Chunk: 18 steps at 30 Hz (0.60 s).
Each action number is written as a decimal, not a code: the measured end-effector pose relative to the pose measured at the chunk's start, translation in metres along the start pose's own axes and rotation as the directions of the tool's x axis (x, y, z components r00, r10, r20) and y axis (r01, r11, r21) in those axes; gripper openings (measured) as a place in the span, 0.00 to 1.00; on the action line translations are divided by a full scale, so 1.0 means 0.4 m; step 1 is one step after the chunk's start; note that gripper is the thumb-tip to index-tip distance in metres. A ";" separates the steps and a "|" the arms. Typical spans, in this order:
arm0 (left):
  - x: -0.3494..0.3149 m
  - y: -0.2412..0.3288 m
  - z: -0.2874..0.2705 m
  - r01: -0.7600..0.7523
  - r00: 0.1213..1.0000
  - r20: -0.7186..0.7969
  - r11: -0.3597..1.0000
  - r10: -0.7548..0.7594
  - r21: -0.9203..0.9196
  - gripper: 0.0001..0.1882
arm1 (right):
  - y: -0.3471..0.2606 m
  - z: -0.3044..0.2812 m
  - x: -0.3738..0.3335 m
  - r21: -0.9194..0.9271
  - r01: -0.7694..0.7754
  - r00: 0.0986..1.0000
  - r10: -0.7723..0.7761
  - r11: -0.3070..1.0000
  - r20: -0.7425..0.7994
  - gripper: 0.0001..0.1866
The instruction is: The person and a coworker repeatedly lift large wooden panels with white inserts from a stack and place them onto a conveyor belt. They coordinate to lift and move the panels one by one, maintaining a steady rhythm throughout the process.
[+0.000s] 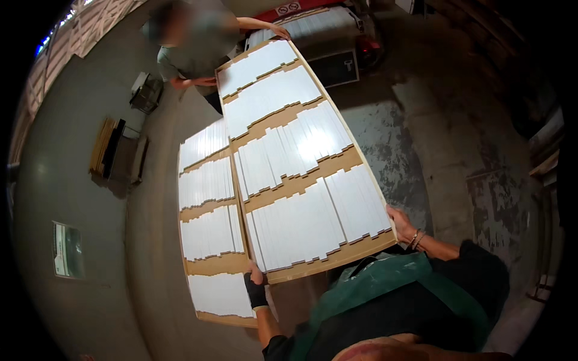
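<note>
A large shallow tray [265, 126] with a thin raised wooden rim stretches away from me, tilted. Rows of white strips [292, 228] lie on it, with bare brown bands between the rows. My left hand [256, 286], in a black fingerless glove, grips its near left corner. At the near right corner my right hand [403, 222], bare with a bracelet at the wrist, is closed on the rim. The fingers underneath are hidden. A co-worker [201, 48] holds the far end with both hands.
A second similar tray [214, 265] of white strips lies lower, beside the held one on the left. Behind the far end is a red-edged machine [313, 21] bearing more white strips. Boards [105, 147] lean by the left wall, below a metal box [146, 93].
</note>
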<state>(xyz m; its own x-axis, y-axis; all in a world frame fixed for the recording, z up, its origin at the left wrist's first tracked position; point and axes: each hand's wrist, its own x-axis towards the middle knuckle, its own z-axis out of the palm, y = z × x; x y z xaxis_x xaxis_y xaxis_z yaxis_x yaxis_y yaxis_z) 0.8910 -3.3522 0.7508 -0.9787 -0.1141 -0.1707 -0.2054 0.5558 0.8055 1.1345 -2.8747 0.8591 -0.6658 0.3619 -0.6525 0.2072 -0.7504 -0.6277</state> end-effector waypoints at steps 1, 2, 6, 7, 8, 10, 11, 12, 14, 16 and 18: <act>-0.045 0.021 0.041 -0.045 0.999 0.013 0.999 0.045 -0.014 0.22 | -0.046 -0.058 -0.034 -0.013 0.051 0.999 -0.051 0.999 0.005 0.23; -0.095 0.051 0.078 -0.087 0.996 0.025 0.996 0.088 -0.028 0.22 | -0.095 -0.113 -0.068 -0.028 0.100 0.995 -0.100 0.995 0.010 0.23; -0.316 0.403 0.210 -0.054 0.979 0.191 0.994 0.071 -0.093 0.22 | -0.259 -0.386 -0.154 -0.024 0.213 0.976 -0.214 0.977 -0.047 0.21; -0.369 0.482 0.240 -0.042 0.970 0.236 0.995 0.064 -0.094 0.21 | -0.302 -0.446 -0.168 -0.018 0.235 0.971 -0.236 0.972 -0.049 0.21; -0.409 0.536 0.289 -0.120 0.970 0.193 0.980 0.151 -0.160 0.23 | -0.368 -0.485 -0.190 -0.031 0.245 0.968 -0.246 0.969 -0.050 0.20; -0.502 0.705 0.373 -0.094 0.960 0.245 0.981 0.134 -0.168 0.23 | -0.506 -0.572 -0.228 -0.055 0.268 0.960 -0.271 0.962 -0.066 0.20; -0.551 0.789 0.413 -0.080 0.955 0.268 0.982 0.124 -0.170 0.24 | -0.552 -0.629 -0.239 -0.036 0.275 0.959 -0.277 0.961 -0.069 0.20; -0.582 0.841 0.458 -0.099 0.930 0.325 0.970 0.169 -0.221 0.22 | -0.592 -0.697 -0.249 -0.011 0.286 0.955 -0.286 0.958 -0.081 0.19; -0.616 0.853 0.567 -0.093 0.935 0.317 0.971 0.162 -0.222 0.23 | -0.683 -0.800 -0.272 0.013 0.300 0.951 -0.298 0.954 -0.086 0.19; -0.680 0.911 0.670 -0.122 0.916 0.350 0.966 0.198 -0.228 0.24 | -0.764 -0.902 -0.314 0.027 0.319 0.942 -0.314 0.947 -0.118 0.19; -0.770 1.020 0.751 -0.184 0.869 0.412 0.952 0.274 -0.244 0.23 | -0.808 -1.043 -0.335 0.033 0.323 0.935 -0.314 0.946 -0.165 0.18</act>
<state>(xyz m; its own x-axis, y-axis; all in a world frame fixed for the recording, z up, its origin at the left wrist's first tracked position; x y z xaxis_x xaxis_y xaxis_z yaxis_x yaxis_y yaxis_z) 1.1095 -2.8428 0.9614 -0.9058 0.3919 -0.1614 -0.0158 0.3492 0.9369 1.4558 -2.4499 0.9720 -0.5697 0.6650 -0.4829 -0.0431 -0.6109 -0.7905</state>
